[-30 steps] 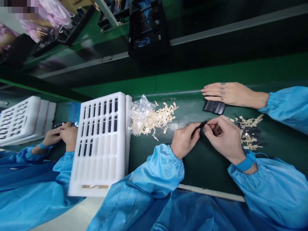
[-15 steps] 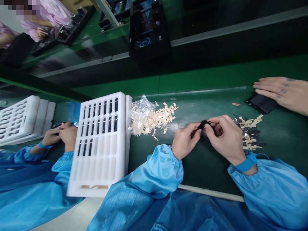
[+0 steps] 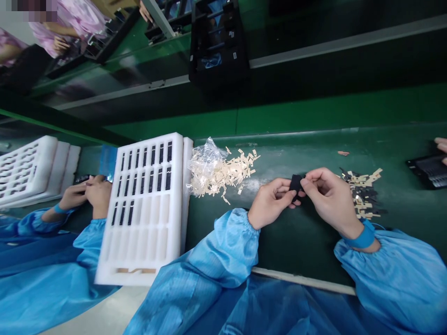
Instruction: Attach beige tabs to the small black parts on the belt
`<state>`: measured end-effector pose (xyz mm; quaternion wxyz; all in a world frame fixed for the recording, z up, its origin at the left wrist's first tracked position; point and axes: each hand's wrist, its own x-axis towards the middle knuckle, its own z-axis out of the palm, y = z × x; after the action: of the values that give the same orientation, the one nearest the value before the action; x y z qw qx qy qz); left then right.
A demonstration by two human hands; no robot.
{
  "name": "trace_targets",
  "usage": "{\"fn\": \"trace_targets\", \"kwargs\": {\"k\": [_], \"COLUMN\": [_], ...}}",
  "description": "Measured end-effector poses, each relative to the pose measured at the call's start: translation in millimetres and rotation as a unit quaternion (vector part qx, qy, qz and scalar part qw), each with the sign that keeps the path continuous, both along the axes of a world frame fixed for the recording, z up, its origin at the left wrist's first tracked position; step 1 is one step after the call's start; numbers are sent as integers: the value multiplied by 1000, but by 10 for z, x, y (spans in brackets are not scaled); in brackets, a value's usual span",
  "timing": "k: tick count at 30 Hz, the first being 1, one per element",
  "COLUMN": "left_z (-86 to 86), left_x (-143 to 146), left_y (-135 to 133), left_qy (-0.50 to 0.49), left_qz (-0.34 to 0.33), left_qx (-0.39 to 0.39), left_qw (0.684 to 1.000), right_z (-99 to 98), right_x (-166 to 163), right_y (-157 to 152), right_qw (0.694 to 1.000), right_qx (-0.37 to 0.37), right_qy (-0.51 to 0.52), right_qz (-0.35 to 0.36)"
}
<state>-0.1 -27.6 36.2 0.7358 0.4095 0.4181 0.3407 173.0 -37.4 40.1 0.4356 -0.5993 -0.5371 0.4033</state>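
Black part [image 3: 296, 182], newly turned at centre right, bares its broad face, pinched between fingertips of our left hand [image 3: 269, 203] and right hand [image 3: 327, 201].

A flat black piece [image 3: 296, 182] tilts between 2 hands [image 3: 268, 204].

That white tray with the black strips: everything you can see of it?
White tray, foam-like, thick, rectangular, lying left of the left hand. Black strips fill its two far slot rows and the third row's three leftmost slots; the nearest row shows white. A cutout marks its near end. A similar slab apparently lies beneath. Sleeve contact unclear.
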Motion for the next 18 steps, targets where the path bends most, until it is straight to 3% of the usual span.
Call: {"fn": "trace_targets", "kwargs": {"k": [10,14,18], "left_z": [-23,43,128], "left_x": [-88,-134,-184], "left_y": [38,78,115], "left_qy": [32,39,-16], "left_qz": [-50,-64,-96], "left_qx": [55,43,-2], "left_qw": [997,996,995], "right_z": [17,52,116], "right_x": [23,32,74], "right_y": [11,53,74], "right_qw": [1000,998,988], "right_qx": [-14,-35,-65], "right_qy": [-3,35,113], "right_qz": [18,36,83]}}
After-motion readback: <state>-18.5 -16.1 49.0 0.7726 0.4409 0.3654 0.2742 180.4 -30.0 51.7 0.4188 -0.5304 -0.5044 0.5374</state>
